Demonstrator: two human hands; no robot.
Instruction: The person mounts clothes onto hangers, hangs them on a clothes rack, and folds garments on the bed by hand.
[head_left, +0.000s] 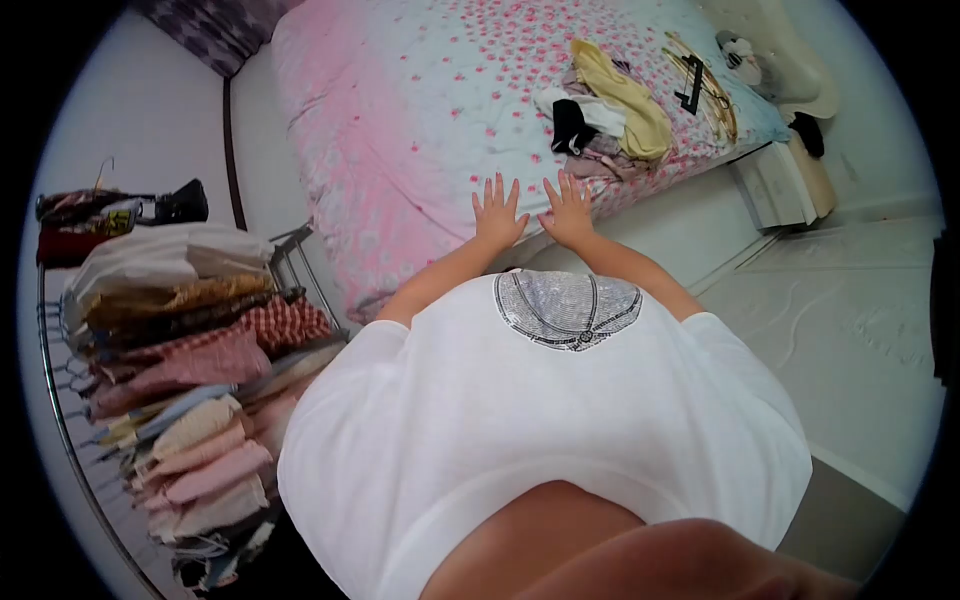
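My left hand point(498, 213) lies flat with its fingers spread at the near edge of the bed point(400, 130). Beside it, my right hand point(567, 208) rests the same way, thumbs almost meeting. Neither holds anything. Under them is a pale blue and pink bedspread with small red flowers. Just beyond my right hand lies a heap of crumpled clothes: a yellow garment point(630, 100), a white piece point(600, 115) and a black piece point(571, 127) on top, with mauve cloth point(605, 165) below.
At the left stands a metal clothes rack point(55, 380) full of hanging garments point(200, 370). Several hangers point(715, 90), one of them black, lie on the bed right of the heap. A bedside cabinet point(775, 190) stands at the right, near the headboard point(800, 60).
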